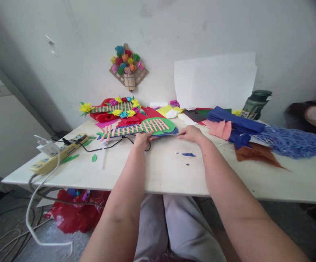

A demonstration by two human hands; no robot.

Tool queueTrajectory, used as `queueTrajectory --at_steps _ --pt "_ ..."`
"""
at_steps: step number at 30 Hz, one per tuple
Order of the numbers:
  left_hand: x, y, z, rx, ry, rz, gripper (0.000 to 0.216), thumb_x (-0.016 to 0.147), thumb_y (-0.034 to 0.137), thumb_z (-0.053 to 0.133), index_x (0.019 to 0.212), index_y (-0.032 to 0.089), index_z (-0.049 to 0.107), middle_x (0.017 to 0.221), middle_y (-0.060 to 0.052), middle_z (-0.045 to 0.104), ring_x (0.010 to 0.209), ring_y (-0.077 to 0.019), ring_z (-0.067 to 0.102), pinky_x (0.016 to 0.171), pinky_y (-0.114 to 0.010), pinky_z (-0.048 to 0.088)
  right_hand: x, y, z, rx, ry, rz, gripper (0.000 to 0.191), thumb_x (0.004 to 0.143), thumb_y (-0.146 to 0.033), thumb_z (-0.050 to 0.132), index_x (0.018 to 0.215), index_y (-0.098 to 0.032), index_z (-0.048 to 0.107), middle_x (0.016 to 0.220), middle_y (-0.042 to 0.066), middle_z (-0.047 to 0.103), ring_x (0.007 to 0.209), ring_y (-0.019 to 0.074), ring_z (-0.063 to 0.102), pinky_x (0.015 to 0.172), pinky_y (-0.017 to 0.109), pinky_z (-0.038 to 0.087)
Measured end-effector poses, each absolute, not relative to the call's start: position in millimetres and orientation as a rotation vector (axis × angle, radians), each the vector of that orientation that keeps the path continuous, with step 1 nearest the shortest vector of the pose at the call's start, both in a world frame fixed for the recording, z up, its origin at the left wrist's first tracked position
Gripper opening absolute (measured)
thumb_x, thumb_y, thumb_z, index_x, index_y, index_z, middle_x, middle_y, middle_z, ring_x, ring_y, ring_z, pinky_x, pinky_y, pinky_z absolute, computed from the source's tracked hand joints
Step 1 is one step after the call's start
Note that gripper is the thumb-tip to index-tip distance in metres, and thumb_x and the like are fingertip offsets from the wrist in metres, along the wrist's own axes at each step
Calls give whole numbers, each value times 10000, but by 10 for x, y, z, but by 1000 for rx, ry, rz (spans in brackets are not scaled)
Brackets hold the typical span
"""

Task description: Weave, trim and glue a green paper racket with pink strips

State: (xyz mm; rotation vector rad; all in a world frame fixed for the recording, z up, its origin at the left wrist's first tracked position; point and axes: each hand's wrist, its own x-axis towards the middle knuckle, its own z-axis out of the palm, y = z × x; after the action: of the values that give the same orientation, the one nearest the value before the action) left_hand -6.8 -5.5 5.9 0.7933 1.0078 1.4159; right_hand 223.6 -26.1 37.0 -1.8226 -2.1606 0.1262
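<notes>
A green lute-shaped paper craft [162, 125] with pink strips crossing it lies slightly raised over the white table, with dark blue paper [175, 131] showing along its underside and right end. My left hand [143, 139] grips the craft's near edge, thumb on top and the other fingers partly hidden. At the right end, my right hand [192, 134] is closed in a pinch on the blue paper's edge. Close to the left hand runs a black cord [114, 146], and a clear stick [103, 156] lies by it. Small blue paper scraps [188, 154] lie in front.
Behind is a similar craft with paper flowers [114, 107]. Coloured paper [234, 120], blue yarn [294, 142] and a dark bottle [256, 104] stand or lie to the right. A power strip [47, 163] with a white charger [48, 148] is at left. A flower basket [130, 82] hangs on the wall.
</notes>
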Motion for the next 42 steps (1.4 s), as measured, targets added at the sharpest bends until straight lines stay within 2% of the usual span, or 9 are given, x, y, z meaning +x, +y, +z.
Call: queueTrajectory --at_steps 5,14,20,28,36,42 --pt "-80 -82 87 760 976 1420 251 632 -6 639 869 73 607 847 -115 639 627 -177 651 323 -124 408 2248 -246 350 -1727 -2171 206 276 632 -450 637 848 -295 708 897 -40 699 830 155 619 694 225 434" --pt "-81 -93 99 762 972 1381 180 651 -4 627 817 58 592 796 -111 644 626 -176 654 335 -123 420 2130 -279 364 -1755 -2174 120 260 639 -450 620 832 -301 709 890 -43 698 846 161 618 694 237 435" --pt "-83 -77 94 732 957 1371 230 639 3 651 854 65 600 787 -104 647 626 -177 655 364 -131 453 2132 -271 354 -1779 -2153 108 271 643 -459 616 848 -306 706 911 -46 695 863 160 615 699 236 438" --pt "-88 -69 83 764 961 1353 184 647 14 647 819 57 596 802 -116 645 613 -179 654 330 -126 418 2112 -294 379 -1811 -2149 63 266 651 -454 611 856 -311 704 933 -49 692 885 169 612 707 241 436" --pt "-92 -70 81 816 937 1329 129 681 9 603 799 61 591 867 -129 652 661 -175 656 346 -120 432 2078 -311 381 -1815 -2174 -33 258 681 -469 578 843 -312 702 924 -39 692 865 181 610 685 256 430" --pt "-105 -72 97 739 930 1366 233 677 8 609 900 73 591 832 -107 647 659 -177 657 336 -115 425 2023 -315 363 -1786 -2177 -190 250 725 -432 559 881 -293 697 958 -10 683 884 196 599 686 277 424"
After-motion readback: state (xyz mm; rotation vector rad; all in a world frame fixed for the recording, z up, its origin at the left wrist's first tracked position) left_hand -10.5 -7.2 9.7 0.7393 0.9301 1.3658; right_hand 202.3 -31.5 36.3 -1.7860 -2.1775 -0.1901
